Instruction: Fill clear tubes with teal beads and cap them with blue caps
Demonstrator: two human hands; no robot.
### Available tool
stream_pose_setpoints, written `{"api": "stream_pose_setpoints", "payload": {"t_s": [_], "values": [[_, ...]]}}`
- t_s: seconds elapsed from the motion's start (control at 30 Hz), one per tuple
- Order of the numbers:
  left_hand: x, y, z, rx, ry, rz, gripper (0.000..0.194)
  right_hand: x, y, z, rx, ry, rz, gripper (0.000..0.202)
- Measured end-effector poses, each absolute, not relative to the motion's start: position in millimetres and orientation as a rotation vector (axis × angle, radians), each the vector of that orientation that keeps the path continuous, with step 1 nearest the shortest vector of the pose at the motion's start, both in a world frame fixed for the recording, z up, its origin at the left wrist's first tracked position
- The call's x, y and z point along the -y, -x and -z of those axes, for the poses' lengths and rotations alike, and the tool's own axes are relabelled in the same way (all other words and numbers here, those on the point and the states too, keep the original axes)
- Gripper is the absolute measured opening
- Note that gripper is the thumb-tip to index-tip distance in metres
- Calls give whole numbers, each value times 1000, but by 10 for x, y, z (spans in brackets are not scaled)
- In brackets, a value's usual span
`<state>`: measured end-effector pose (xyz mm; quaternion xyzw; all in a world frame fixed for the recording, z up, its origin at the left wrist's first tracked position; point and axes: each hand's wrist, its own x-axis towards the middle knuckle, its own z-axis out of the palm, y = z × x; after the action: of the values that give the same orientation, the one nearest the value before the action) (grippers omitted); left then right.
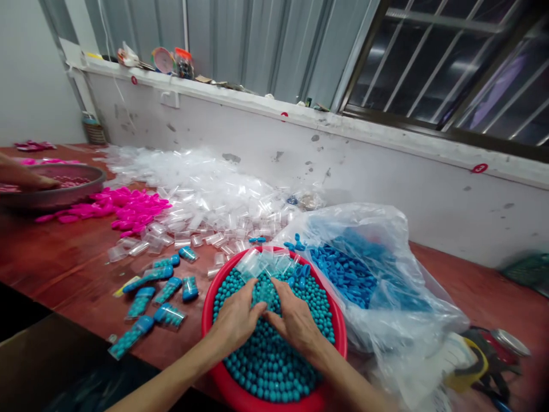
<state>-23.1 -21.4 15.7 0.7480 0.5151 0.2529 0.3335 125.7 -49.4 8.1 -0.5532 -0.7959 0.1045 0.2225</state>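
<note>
A red basin (209, 297) full of round teal beads (274, 366) stands in front of me. My left hand (240, 315) and my right hand (294, 315) meet over the beads, with thumbs close together. Their fingers close around a small clear plastic container (263, 290), which is blurred and partly hidden. More clear containers (268, 262) lie on the beads at the basin's far side. Beside them are a few blue caps (302, 274). To the left, several bead-filled containers with blue caps (141, 300) lie on the red table (81, 274).
Right of the basin, a clear plastic bag (403, 257) holds many blue caps (343, 274). Behind spreads a large pile of clear containers (206, 183). Pink caps (128, 209) lie at left, near another person's hand (34, 180) in a grey basin (81, 191).
</note>
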Motion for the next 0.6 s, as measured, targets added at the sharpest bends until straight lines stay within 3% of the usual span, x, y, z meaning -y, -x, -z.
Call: {"api": "stream_pose_setpoints", "payload": {"t_s": [0.2, 0.4, 0.6], "values": [[288, 137, -10, -1223, -1992, -435, 18, 753, -1307, -107, 2345, 1563, -416, 59], [293, -104, 93, -1239, -2067, -222, 30, 590, -1671, -130, 2156, 2229, -265, 27], [110, -418, 177, -1248, -1815, -321, 19, 465, -1690, 104, 2115, 2044, -428, 20]]}}
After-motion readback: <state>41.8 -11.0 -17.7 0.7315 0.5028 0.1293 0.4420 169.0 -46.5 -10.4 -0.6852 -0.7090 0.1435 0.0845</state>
